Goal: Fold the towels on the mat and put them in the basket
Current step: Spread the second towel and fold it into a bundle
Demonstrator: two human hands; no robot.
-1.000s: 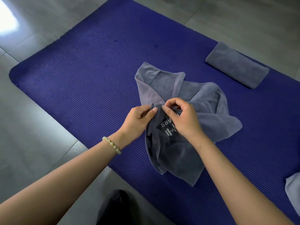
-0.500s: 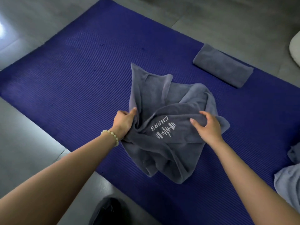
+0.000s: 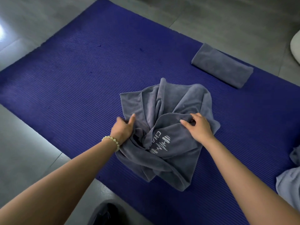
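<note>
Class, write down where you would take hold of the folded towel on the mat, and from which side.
Take the folded towel at mid-length from above, probably, grip across its short width: it lies flat, long and narrow, so the layers should hold together.

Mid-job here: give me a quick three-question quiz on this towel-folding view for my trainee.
1. True or false: the folded grey towel lies in a basket.
2. Which wrist wears the beaded bracelet? A) left B) right
3. Fill in: the left hand and the right hand both grip the crumpled grey towel, which lies on the blue ____.

Key: 1 false, it lies on the mat; 2 A; 3 mat.
</note>
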